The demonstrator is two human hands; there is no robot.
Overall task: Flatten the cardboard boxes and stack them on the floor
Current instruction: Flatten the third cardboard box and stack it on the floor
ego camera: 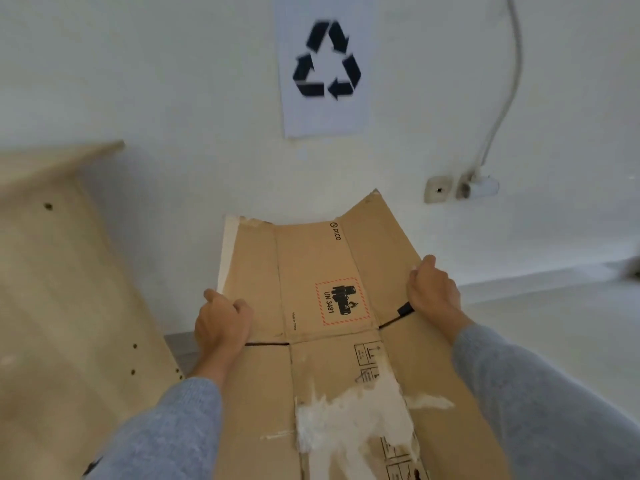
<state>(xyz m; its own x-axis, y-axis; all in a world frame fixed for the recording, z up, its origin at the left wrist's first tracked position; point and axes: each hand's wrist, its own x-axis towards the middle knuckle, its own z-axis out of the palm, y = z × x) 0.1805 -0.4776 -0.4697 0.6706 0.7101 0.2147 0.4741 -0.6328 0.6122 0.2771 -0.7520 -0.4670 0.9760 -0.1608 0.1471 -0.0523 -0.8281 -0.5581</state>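
Left hand [221, 320] and right hand [433, 292] each grip, fingers curled, opposite side edges of the flattened brown cardboard box [311, 271] below the white recycling-symbol sheet [327, 64].

Flattened box [322, 306] before wall [173, 81] — wooden panel [69, 289] left, socket [438, 190] right, sign [327, 64] above

Both forearms wore grey knitted sleeves [180, 424], ending at the wrists; the left hand [221, 323] and right hand [433, 292] were bare.
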